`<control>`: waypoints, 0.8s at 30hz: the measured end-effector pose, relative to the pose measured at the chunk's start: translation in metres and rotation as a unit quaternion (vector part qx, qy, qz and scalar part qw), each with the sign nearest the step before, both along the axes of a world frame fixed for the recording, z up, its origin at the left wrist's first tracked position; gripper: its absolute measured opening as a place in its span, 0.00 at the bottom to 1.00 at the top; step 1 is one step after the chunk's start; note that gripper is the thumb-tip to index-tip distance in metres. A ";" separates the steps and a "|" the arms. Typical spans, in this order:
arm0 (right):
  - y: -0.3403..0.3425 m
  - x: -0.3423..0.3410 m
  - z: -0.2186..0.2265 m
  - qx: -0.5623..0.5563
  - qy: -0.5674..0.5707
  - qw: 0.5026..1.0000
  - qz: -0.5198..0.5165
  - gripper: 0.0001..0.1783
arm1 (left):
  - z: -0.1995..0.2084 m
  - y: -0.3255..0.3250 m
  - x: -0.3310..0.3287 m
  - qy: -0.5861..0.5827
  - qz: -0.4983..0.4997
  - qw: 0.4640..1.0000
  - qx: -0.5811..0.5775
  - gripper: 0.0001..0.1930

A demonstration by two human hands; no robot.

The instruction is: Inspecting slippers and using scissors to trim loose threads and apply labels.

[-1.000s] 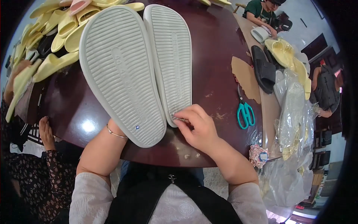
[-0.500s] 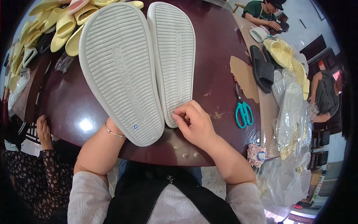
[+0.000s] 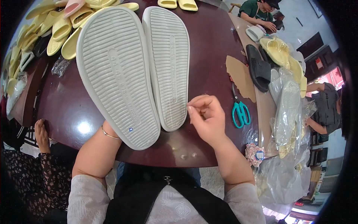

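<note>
A pair of pale grey slides is raised over the table, ribbed soles facing me. The left slide [image 3: 115, 74] overlaps the edge of the right slide [image 3: 169, 63]. My left wrist [image 3: 110, 130], with a thin bracelet, passes behind the left slide; its hand supports the pair, fingers hidden. A small blue-and-white diamond sticker [image 3: 130, 129] is on the left slide's heel. Just right of the other heel is my right hand [image 3: 207, 117], fingers curled and thumb against the index finger. Whatever may be in that pinch is too small to make out.
Teal-handled scissors [image 3: 241, 114] and torn cardboard [image 3: 238, 76] lie to the right. Beyond are a black slide [image 3: 259, 69], bagged slides [image 3: 289, 112] and a wad of stickers [image 3: 254, 155]. Yellow slides [image 3: 59, 30] are heaped far left. A neighbour's hand [image 3: 41, 135] is at the left edge.
My right hand has come off the right slide's heel and moved a little right. The view has shifted slightly, showing yellow slides at the far edge.
</note>
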State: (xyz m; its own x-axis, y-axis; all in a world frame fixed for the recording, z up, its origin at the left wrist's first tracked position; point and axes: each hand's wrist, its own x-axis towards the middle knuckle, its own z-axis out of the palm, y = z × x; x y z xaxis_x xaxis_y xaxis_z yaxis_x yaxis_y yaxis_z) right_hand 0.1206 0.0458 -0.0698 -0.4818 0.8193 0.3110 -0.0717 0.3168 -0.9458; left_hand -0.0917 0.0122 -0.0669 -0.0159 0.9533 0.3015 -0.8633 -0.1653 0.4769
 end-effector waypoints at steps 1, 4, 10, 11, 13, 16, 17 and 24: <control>0.001 0.001 0.002 -0.033 0.032 0.999 -0.008 0.11 | 0.000 0.001 0.005 0.001 0.000 1.000 -0.001 0.29; 0.005 0.003 0.009 -0.071 0.051 0.996 -0.025 0.13 | -0.001 -0.007 0.019 0.003 0.002 1.000 -0.003 0.29; 0.007 0.006 0.009 -0.105 0.087 0.990 -0.037 0.14 | -0.001 -0.012 0.048 0.010 0.006 1.000 -0.009 0.29; 0.007 0.007 0.008 -0.099 0.086 0.991 -0.035 0.14 | -0.001 -0.012 0.053 0.011 0.007 1.000 -0.011 0.29; 0.008 0.009 0.008 -0.086 0.082 0.992 -0.030 0.13 | -0.002 -0.015 0.061 0.012 0.010 1.000 -0.013 0.29; 0.011 0.013 0.004 -0.100 0.101 0.990 -0.011 0.12 | -0.003 -0.020 0.074 0.015 0.014 1.000 -0.017 0.29; 0.012 0.014 0.004 -0.108 0.110 0.988 -0.002 0.12 | -0.003 -0.023 0.079 0.016 0.014 1.000 -0.018 0.29; 0.013 0.012 0.007 -0.137 0.110 0.984 -0.020 0.11 | -0.003 -0.028 0.107 0.023 0.024 0.999 -0.029 0.29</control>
